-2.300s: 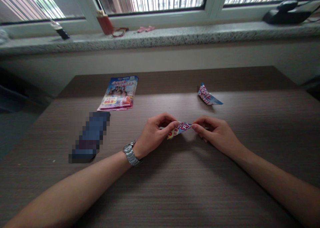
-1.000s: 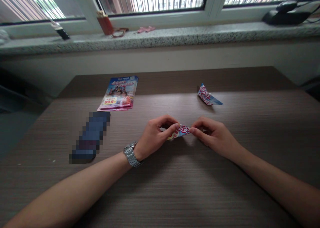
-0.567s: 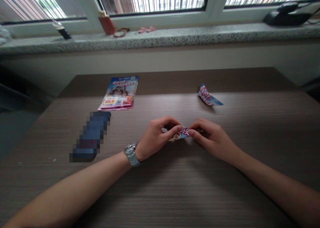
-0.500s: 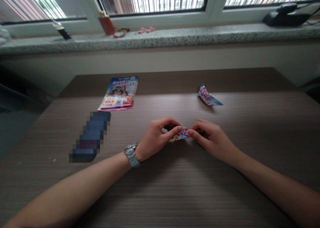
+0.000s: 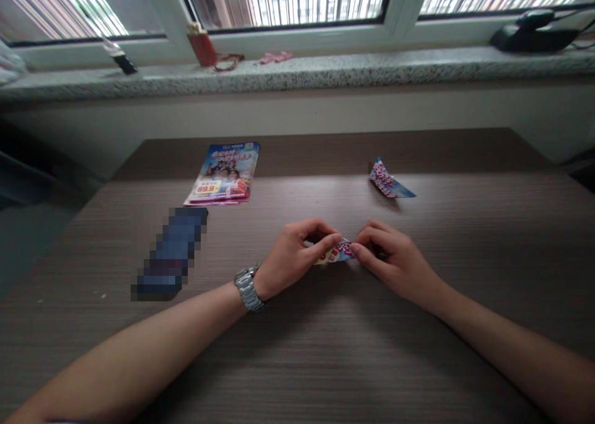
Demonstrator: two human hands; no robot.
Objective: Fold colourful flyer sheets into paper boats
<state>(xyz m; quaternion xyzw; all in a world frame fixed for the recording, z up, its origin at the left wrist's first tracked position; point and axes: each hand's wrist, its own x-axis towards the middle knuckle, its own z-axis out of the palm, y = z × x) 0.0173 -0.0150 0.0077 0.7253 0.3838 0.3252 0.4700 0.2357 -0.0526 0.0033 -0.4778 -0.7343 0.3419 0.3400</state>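
Between my two hands, low over the table, is a small folded piece of printed paper (image 5: 337,253) in pink, white, blue and yellow. My left hand (image 5: 302,248), with a metal watch (image 5: 250,287) on its wrist, pinches the paper's left part between thumb and fingers. At the right end, the thumb and fingertips of my right hand (image 5: 390,256) pinch it too. My fingers hide much of the paper, so its full shape cannot be made out. Beyond my right hand lies another folded paper piece (image 5: 388,182) with the same kind of print.
A stack of printed flyers (image 5: 225,173) lies at the back left of the brown table (image 5: 297,362). Nearer sits a dark, pixelated flat object (image 5: 171,253). On the stone windowsill (image 5: 353,64) are a red case (image 5: 202,47), small pink items (image 5: 276,57) and a black device (image 5: 534,36).
Both hands keep their pinch on the folded paper and have hardly moved. The whole view has shifted very slightly.
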